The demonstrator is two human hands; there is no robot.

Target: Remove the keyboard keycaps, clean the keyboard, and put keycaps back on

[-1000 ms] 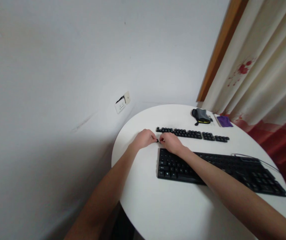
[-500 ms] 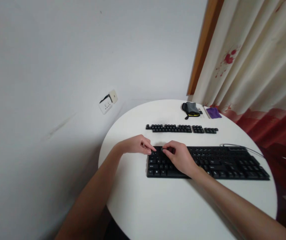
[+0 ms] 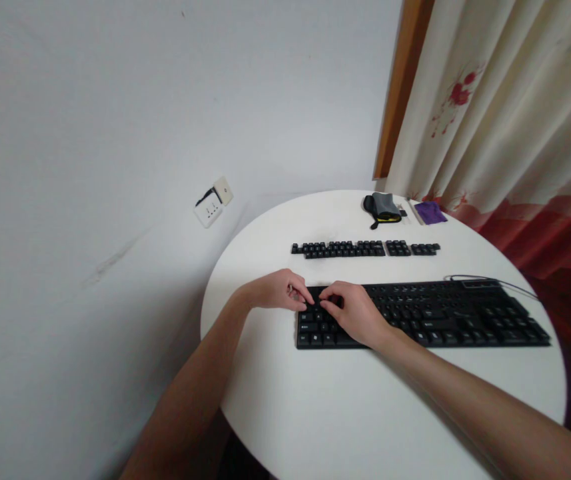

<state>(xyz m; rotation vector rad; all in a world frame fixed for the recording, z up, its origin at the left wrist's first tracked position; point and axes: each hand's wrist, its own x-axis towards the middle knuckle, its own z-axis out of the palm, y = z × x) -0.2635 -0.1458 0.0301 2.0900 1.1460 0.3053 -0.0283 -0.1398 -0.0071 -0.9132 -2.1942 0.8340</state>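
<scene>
A black keyboard (image 3: 365,338) lies on the white round table (image 3: 335,407); its upper rows show bare spots without keycaps. My left hand (image 3: 282,290) is at the keyboard's upper left corner, index finger and thumb close together on it, other fingers curled. Whatever may be between those fingertips is too small to make out. Just to the right, my right hand (image 3: 355,310) pinches thumb and index finger over the upper left keys, on what looks like a small black keycap, mostly hidden by the fingers. Beyond the keyboard, loose black keycaps (image 3: 342,249) stand in rows.
At the table's far side lie a grey and black pouch (image 3: 386,207) and a purple cloth (image 3: 430,213). The keyboard cable (image 3: 485,277) curves off to the right. A wall with a socket (image 3: 208,211) rises at left; a curtain (image 3: 475,127) hangs at right.
My view has shifted slightly. My right hand's pinch has moved a little left and lower on the keyboard, closer to my left fingertips. My left hand stays at the corner.
</scene>
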